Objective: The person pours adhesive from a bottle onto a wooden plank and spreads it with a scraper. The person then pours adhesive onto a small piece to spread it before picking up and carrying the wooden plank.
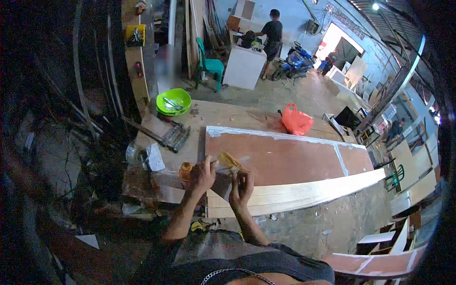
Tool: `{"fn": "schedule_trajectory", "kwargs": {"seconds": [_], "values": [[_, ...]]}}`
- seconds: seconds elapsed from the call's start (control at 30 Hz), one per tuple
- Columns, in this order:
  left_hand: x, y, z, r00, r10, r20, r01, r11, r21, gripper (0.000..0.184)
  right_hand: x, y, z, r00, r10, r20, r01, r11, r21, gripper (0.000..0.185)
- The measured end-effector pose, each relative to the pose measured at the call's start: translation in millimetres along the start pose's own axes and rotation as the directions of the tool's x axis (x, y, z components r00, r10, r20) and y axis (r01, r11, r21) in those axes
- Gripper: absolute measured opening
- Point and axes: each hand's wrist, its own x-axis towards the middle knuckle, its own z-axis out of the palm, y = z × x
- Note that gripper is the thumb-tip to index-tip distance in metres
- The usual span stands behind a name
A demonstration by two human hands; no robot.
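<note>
My right hand is closed, its fingertips at the lower end of a flat yellow-brown piece whose exact kind I cannot make out. My left hand is pinched close to the left of it, with a small pale bit showing at its fingertips. Both hands are above the near left end of a long brown panel with white-smeared edges. Beside my left wrist stands an orange-brown bottle or jar, partly hidden.
Pale wooden strips lie along the panel's near side. On the workbench are green bowls with a spoon, dark metal clamps, a white sheet and a red plastic bag. Behind are a green chair and a standing person.
</note>
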Motion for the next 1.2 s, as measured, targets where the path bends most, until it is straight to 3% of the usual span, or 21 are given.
{"fn": "schedule_trajectory", "kwargs": {"seconds": [0.07,0.13,0.2,0.27,0.3,0.4,0.47,0.63,0.7,0.73,0.8,0.87,0.9,0.93,0.97,1.0,1.03,1.07,1.13,1.17,1.2], "values": [[-5,-13,16,0.999,-0.042,0.027,0.044,0.998,-0.054,0.033,7,-11,-1,0.907,-0.409,0.100,0.411,0.808,-0.421,0.015],[1,-5,16,0.991,-0.129,0.030,0.132,0.959,-0.251,0.034,13,-16,0,0.879,-0.458,0.134,0.475,0.814,-0.336,0.024],[10,4,7,0.959,-0.231,0.162,0.265,0.936,-0.233,0.036,20,-18,3,0.846,-0.507,0.163,0.533,0.809,-0.249,0.034],[9,-6,24,0.874,-0.374,0.309,0.460,0.841,-0.283,0.041,26,-18,6,0.910,-0.378,0.169,0.395,0.915,-0.078,0.040],[8,-11,33,0.836,-0.416,0.357,0.523,0.802,-0.290,0.043,21,-20,5,0.945,-0.280,0.167,0.301,0.946,-0.116,0.014],[15,-18,51,0.942,-0.296,0.157,0.335,0.840,-0.426,0.043,26,3,7,0.973,-0.169,0.154,0.178,0.983,-0.048,0.014],[30,-20,55,0.978,-0.200,-0.063,0.182,0.958,-0.220,0.042,21,7,13,0.965,-0.220,0.144,0.232,0.970,-0.069,0.013],[78,-27,30,0.967,-0.255,0.005,0.255,0.967,-0.021,0.036,7,12,19,0.932,-0.324,0.164,0.354,0.911,-0.211,0.005],[91,-25,15,0.954,-0.255,0.156,0.252,0.967,0.037,0.028,6,16,12,0.949,-0.293,0.114,0.313,0.919,-0.241,0.005],[79,-30,21,0.949,-0.259,0.181,0.254,0.966,0.048,0.028,8,7,8,0.973,-0.164,0.162,0.202,0.947,-0.251,0.014],[77,-43,42,0.979,-0.195,-0.056,0.193,0.980,-0.035,0.028,16,14,-3,0.965,-0.216,0.151,0.252,0.924,-0.287,0.012],[80,-66,61,0.982,-0.160,-0.096,0.159,0.987,-0.015,0.028,14,29,-12,0.963,-0.248,0.102,0.266,0.930,-0.253,0.012],[88,-65,45,0.961,-0.251,-0.116,0.255,0.966,0.027,0.028,5,34,-21,0.964,-0.260,0.060,0.267,0.938,-0.223,0.012],[97,-63,28,0.931,-0.340,-0.135,0.350,0.934,0.064,0.028,-6,4,-32,0.992,-0.123,0.039,0.129,0.932,-0.338,0.016],[114,-76,3,0.899,-0.433,-0.062,0.427,0.900,-0.090,0.031,-20,15,-47,0.994,-0.105,-0.037,0.087,0.937,-0.338,0.017],[126,-84,-14,0.879,-0.452,-0.148,0.439,0.891,-0.116,0.035,-31,35,-72,0.983,-0.171,-0.068,0.152,0.964,-0.218,0.017],[136,-91,-28,0.897,-0.389,-0.210,0.357,0.917,-0.177,0.037,-47,73,-103,0.981,-0.142,-0.130,0.101,0.954,-0.282,0.025],[146,-85,-48,0.902,-0.379,-0.208,0.357,0.924,-0.140,0.038,-56,55,-124,0.974,0.092,-0.207,-0.172,0.894,-0.414,0.027],[148,-106,-50,0.907,-0.331,-0.262,0.264,0.929,-0.260,0.042,-61,41,-148,0.913,0.151,-0.380,-0.265,0.926,-0.270,0.023],[146,-114,-47,0.910,-0.323,-0.260,0.259,0.932,-0.254,0.042,-63,29,-172,0.901,0.259,-0.348,-0.402,0.800,-0.445,0.030],[138,-120,-43,0.900,-0.335,-0.278,0.226,0.905,-0.361,0.043,-71,68,-205,0.924,0.088,-0.371,-0.238,0.893,-0.381,0.031]]}}
